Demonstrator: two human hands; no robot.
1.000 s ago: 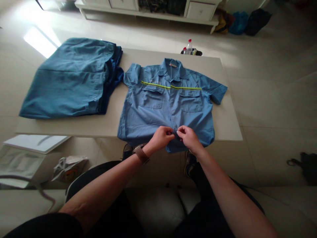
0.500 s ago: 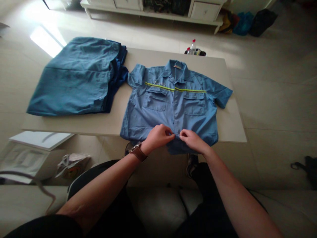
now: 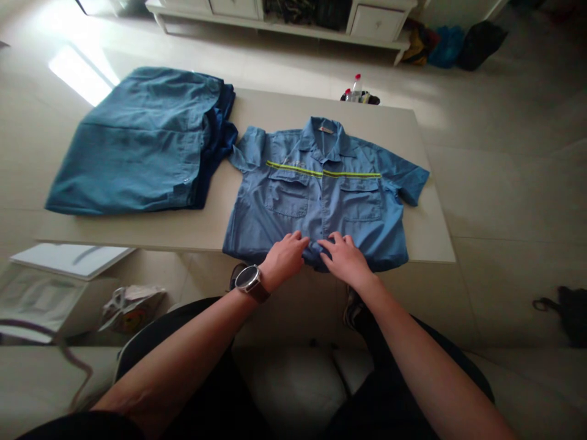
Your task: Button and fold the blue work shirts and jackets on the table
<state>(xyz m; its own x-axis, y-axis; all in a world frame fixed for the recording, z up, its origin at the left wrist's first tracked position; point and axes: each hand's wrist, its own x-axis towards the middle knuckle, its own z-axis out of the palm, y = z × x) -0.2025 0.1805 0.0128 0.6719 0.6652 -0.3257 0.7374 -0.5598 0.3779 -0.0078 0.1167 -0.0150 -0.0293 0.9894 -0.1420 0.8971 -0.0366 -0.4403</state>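
A blue short-sleeved work shirt (image 3: 293, 195) lies front up across the table, collar pointing away from me, with a yellow-green stripe over its two chest pockets. My left hand (image 3: 285, 258), a watch on its wrist, is at the lower front of the shirt left of the button placket. Its fingers are curled into the cloth and the thumb is hidden. Just right of the placket, my right hand (image 3: 345, 258) touches the shirt with its fingers apart. The shirt's lower edge bunches at the table's front edge, partly covered by my hands.
On the table's (image 3: 433, 232) left lies a stack of folded blue clothes (image 3: 137, 140). Bottles with red caps (image 3: 356, 85) show beyond the far edge. A white box (image 3: 73, 260) and a plastic bag (image 3: 131, 308) stand on the floor at left. A white cabinet (image 3: 378, 23) is farther back.
Both hands have gone from pinching at the placket to lying farther apart, the right fingers spreading. The shirt's upper part has slid slightly toward me, and its hanging lower flap no longer shows.
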